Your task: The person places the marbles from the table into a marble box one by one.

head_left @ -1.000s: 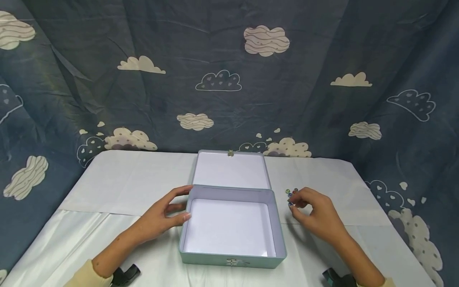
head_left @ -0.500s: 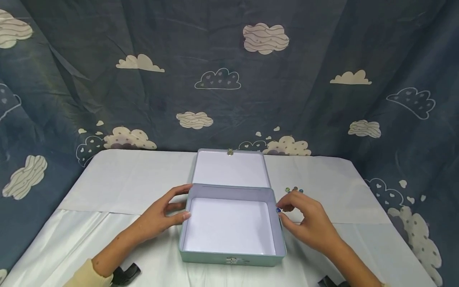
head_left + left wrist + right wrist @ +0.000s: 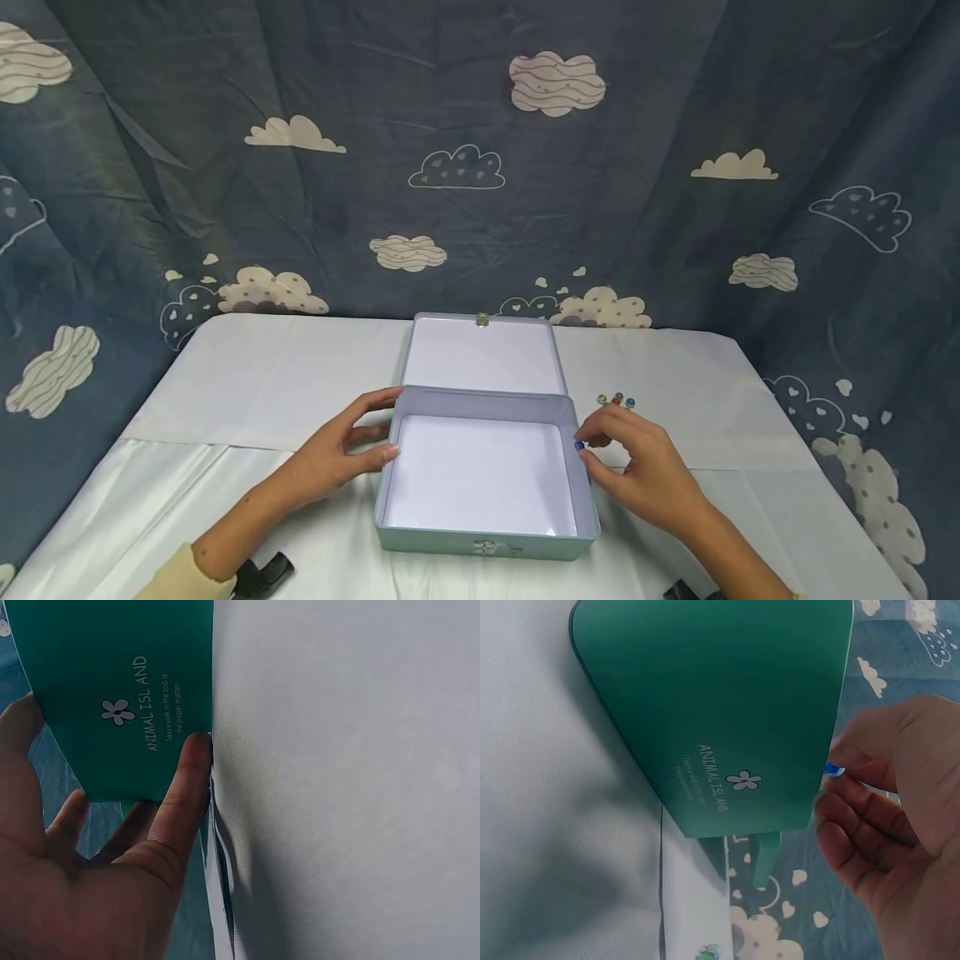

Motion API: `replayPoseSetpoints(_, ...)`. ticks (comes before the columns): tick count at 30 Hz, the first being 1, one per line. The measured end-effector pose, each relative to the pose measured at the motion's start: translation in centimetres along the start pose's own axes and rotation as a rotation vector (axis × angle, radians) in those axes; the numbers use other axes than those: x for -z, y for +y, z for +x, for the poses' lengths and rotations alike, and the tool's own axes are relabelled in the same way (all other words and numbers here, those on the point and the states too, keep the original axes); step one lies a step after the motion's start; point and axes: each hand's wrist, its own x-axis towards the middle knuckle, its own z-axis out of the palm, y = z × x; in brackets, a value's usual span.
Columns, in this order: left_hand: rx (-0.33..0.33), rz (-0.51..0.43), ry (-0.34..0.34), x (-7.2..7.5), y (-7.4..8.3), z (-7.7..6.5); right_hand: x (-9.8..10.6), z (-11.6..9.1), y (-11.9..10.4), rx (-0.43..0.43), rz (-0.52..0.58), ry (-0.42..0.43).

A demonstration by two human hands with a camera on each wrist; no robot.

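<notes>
A green tin box (image 3: 487, 546) with a pale inside stands with its hinged lid (image 3: 483, 358) laid back behind it. My left hand (image 3: 341, 446) is at the box's left side, spread fingers touching the outer wall, which bears white print (image 3: 146, 712) in the left wrist view. Between thumb and index finger my right hand (image 3: 648, 462) pinches a small blue marble (image 3: 580, 446) at the top of the right wall. Part of that marble (image 3: 832, 770) shows at the box's edge in the right wrist view. Several other marbles (image 3: 630, 402) lie on the table behind the right hand.
A white cloth (image 3: 247, 375) covers the table. Behind and at both sides hangs a dark blue curtain (image 3: 450, 92) with cloud prints. The upright box walls and raised rim stand between the two hands.
My right hand has moved left from the marbles on the table to the box's right rim, carrying a blue marble. The left hand and the box have stayed put.
</notes>
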Motion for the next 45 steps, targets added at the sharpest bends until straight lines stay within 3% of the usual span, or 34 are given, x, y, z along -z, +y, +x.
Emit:
replayPoseSetpoints(7,0.003,-0.001,0.007,0.0,0.2,0.0,0.3,0.1,0.3,0.027,-0.005,-0.003)
replayPoseSetpoints(14,0.019,-0.02,0.001,0.0,0.2,-0.1,1.1,0.3,1.8,0.03,-0.048,0.062)
replayPoseSetpoints(23,0.027,-0.023,0.003,0.0,0.0,-0.1,2.0,0.0,5.3,-0.08,-0.136,0.108)
replayPoseSetpoints(31,0.03,-0.02,0.007,-0.1,0.0,0.0,1.3,-0.8,8.1,-0.203,-0.247,0.062)
replayPoseSetpoints(39,0.047,-0.006,0.012,-0.2,0.1,0.0,1.0,-1.9,10.5,-0.302,-0.27,0.008)
replayPoseSetpoints(45,0.042,0.005,0.012,-0.1,0.1,0.0,0.9,-2.2,11.2,-0.331,-0.257,-0.028)
